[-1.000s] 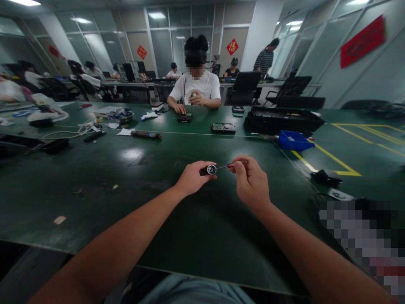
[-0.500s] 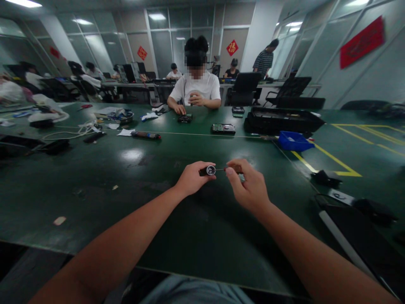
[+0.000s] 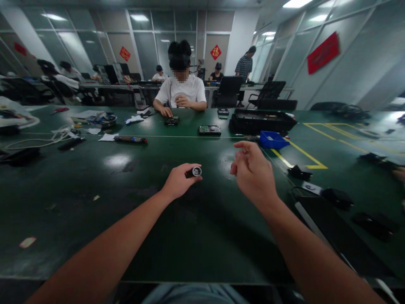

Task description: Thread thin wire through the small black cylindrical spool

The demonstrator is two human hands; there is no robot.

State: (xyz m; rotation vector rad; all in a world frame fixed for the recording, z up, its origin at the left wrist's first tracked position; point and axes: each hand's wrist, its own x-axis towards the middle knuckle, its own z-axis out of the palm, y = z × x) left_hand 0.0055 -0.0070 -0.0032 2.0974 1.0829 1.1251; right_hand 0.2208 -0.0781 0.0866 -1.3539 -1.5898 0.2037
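My left hand (image 3: 177, 182) is closed around a short black cylinder (image 3: 196, 171). The cylinder's round, silver-rimmed end faces me, and small parts show inside it. To the right and a little higher, my right hand (image 3: 255, 171) is held over the table, apart from the cylinder. Its fingers are curled inward and slightly blurred. Whatever lies between them is hidden, and no thin shaft shows there now.
Across the green table (image 3: 152, 236) a person (image 3: 182, 90) handles a black device (image 3: 171, 121). A circuit board (image 3: 209, 130), a black case (image 3: 262, 121) and a blue tray (image 3: 274, 139) lie ahead. A screwdriver-like tool (image 3: 130, 139) lies left; a dark flat panel (image 3: 338, 232) lies right.
My right hand has drawn away from the cylinder, to the right and up, and the thin shaft between them is out of sight. My left hand keeps its hold. The view has turned right.
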